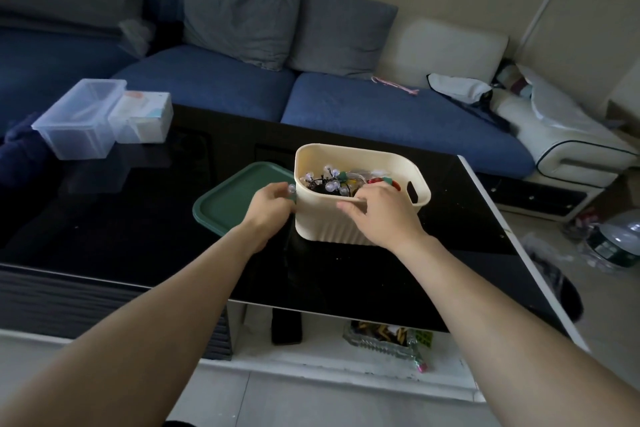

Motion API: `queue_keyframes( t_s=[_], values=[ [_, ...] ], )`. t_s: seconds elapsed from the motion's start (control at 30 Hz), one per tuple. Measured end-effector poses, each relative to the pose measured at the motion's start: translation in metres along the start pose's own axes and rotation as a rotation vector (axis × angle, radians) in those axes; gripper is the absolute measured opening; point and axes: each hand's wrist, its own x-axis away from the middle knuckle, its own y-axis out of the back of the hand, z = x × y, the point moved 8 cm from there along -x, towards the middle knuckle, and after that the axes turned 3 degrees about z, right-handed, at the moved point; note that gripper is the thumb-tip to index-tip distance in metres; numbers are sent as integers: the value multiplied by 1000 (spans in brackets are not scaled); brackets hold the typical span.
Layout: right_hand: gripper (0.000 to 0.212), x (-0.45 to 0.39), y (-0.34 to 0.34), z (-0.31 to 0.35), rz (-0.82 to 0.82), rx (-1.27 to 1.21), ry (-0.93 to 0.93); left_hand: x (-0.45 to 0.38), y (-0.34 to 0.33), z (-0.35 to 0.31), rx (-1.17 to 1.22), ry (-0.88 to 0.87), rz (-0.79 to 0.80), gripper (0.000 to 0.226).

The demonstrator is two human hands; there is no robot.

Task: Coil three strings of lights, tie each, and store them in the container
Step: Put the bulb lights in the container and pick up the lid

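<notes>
Lights [329,180] inside cream container [346,222]

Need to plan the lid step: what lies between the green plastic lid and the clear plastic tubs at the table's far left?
Only bare black glossy tabletop shows between the green lid and the clear tubs in the head view.

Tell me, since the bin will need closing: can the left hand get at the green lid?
Probably yes: the left hand hangs right over the green lid, which lies flat beside the cream container with nothing on it.
</notes>
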Motion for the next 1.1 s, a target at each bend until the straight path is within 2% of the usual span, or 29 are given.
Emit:
queue_keyframes(
  t_s=[0.13, 0.2, 0.37, 0.4, 0.53, 0.63, 0.73, 0.77, 0.87, 0.93, 1.0, 1.1],
  values=[
    [40, 0, -1, -2, 14, -1, -24, 0, -14, -13, 56, -60, 34, 42],
    [30, 1, -2, -3, 33, -36, 7, -4, -14, -7, 82, -31, 41, 46],
    [12, 7, 2, -4, 6, -73, 67, -8, -21, -5, 84, 18, 93, 37],
    [15, 8, 3, -3, -9, -98, 74, -7, -21, -7, 120, 10, 84, 37],
    [54, 12, 1, 3, 32, -108, 101, -4, -6, -2, 231, -30, -100, 34],
    [65, 9, -9, 7, 152, 69, 100, 2, 3, 0, -2, -85, -171, 29],
    [62, 5, -9, 5, 184, 74, 54, 4, 5, 0, -196, -95, -148, 43],
    [62, 5, -10, 5, 185, 53, 49, 1, 8, 5, -325, -50, -164, 49],
    [60, 7, -7, 5, 137, 8, 60, -1, 20, 32, -907, 171, -145, 66],
    [53, 9, -5, 4, 97, -39, 57, 4, 28, 51, -1029, 277, -129, 70],
    [47, 10, -4, 2, 67, -59, 53, 7, 36, 55, -1025, 210, -190, 55],
    [44, 13, -5, 3, -1, -71, 59, 12, 49, 44, -938, 7, -326, 11]
  ],
)
